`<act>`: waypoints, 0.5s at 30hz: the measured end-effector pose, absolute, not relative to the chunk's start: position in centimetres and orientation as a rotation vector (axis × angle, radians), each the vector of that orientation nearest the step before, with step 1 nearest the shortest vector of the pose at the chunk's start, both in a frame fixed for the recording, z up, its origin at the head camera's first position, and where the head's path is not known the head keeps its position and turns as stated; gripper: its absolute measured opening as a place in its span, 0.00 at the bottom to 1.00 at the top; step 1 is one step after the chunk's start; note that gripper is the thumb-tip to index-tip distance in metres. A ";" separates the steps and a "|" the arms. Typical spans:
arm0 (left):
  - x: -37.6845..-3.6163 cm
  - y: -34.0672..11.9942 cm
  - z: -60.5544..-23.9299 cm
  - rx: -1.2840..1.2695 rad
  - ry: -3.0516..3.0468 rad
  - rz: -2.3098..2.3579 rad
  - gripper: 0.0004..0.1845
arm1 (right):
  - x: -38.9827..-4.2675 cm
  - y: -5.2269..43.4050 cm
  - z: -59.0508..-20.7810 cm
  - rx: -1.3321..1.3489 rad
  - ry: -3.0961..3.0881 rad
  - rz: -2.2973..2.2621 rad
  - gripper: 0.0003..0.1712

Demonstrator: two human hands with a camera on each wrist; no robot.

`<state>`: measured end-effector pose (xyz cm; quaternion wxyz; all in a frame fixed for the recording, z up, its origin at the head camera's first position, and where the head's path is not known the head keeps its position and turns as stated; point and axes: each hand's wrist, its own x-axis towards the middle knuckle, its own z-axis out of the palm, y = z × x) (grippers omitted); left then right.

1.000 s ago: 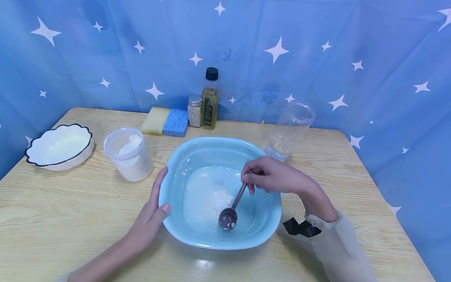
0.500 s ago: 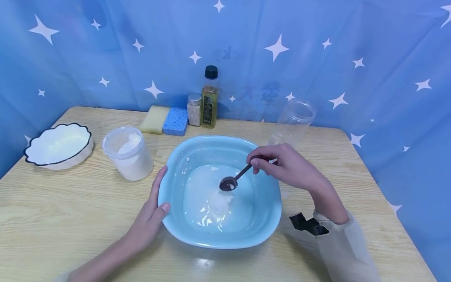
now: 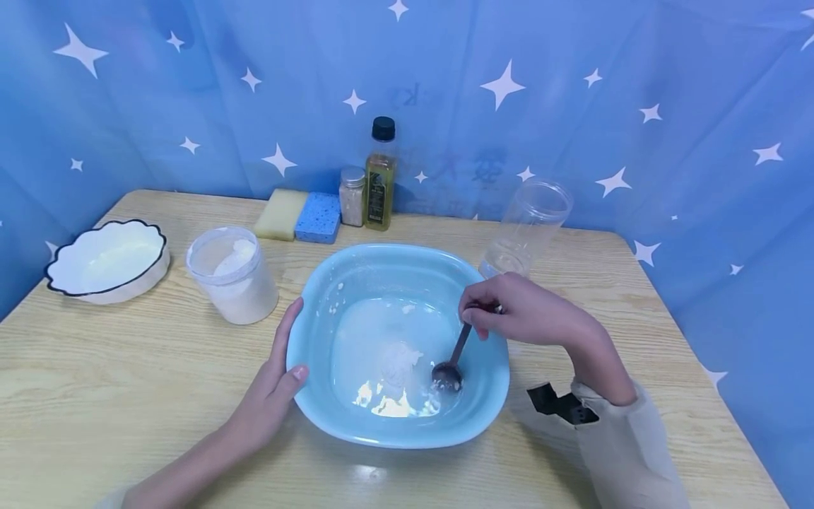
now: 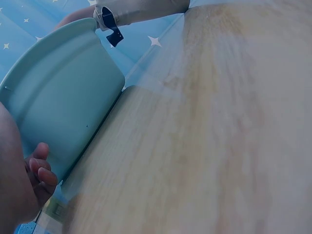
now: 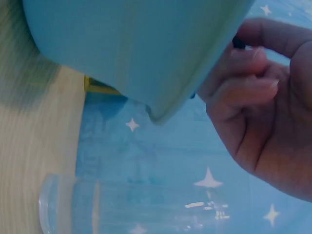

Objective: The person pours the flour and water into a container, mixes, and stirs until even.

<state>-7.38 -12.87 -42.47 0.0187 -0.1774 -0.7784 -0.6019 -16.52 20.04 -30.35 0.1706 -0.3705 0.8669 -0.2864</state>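
A light blue plastic basin [image 3: 397, 256] stands before me, with milky liquid and a mound of white powder [image 3: 400, 364] on its bottom. My left hand [image 3: 270, 385] holds its left side, thumb at the rim; in the left wrist view, bent fingers [image 4: 41, 168] lie along the outer wall. My right hand [image 3: 518, 311] reaches over the right rim and pinches the handle of a dark brown spoon [image 3: 447, 376]. The spoon's bowl is low in the basin, right of the powder. From the right wrist, the basin wall hides the spoon's bowl.
A jar of white powder [image 3: 244, 293] and a white scalloped dish [image 3: 111, 261] stand to the left. Behind are a yellow sponge [image 3: 281, 214], a blue sponge [image 3: 318, 218], a small shaker jar [image 3: 352, 198] and an oil bottle [image 3: 379, 187]. A clear tall container [image 3: 531, 219] stands back right.
The spoon rose from beside the powder, passed above the mound, and is now lowered at the basin's right side. My right hand shifted right with it; my left hand stayed on the basin.
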 end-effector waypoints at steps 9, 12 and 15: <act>-7.3 -12.9 -42.5 -0.561 -2.393 -1.907 0.36 | -16.3 18.2 -31.1 -1.051 2.399 -0.968 0.08; -7.4 -12.9 -42.4 -0.564 -2.402 -1.905 0.36 | -16.2 18.7 -30.5 -1.015 2.528 -0.998 0.08; -7.4 -12.9 -42.4 -0.562 -2.406 -1.899 0.36 | -16.2 19.3 -30.1 -1.015 2.604 -0.982 0.08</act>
